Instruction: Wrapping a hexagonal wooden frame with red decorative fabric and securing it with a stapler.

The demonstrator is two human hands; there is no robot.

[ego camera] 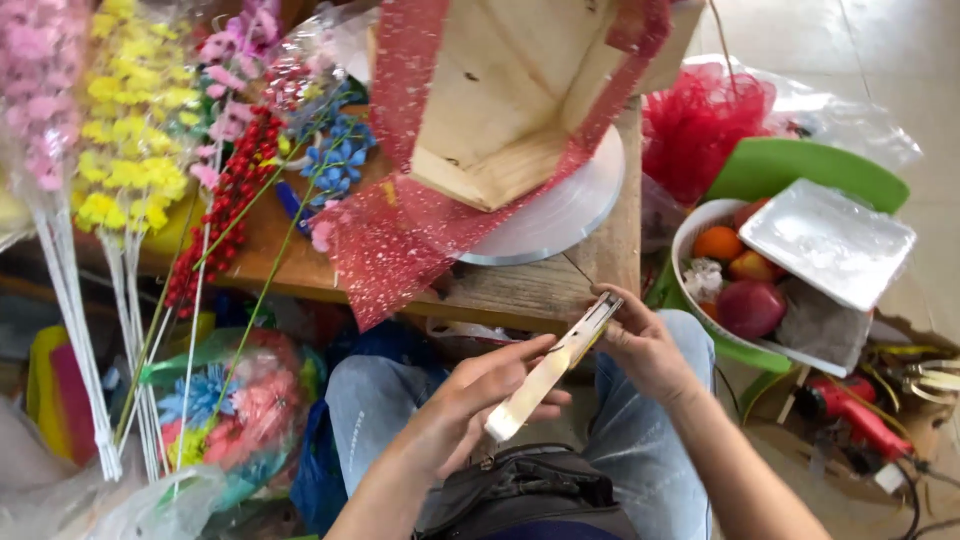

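My left hand and my right hand together hold a long pale flat strip, maybe a stick or cutter, slanted over my lap. The left hand grips its lower end, the right hand pinches its upper end near the table edge. Above on the wooden table a pale wooden box stands on a round grey turntable, partly wrapped in red speckled mesh.
Artificial flower stems, pink, yellow and red berries, lean at left. A white bowl of fruit with a white foam tray sits at right, red net behind. A black bag lies on my lap. A red tool lies on the floor.
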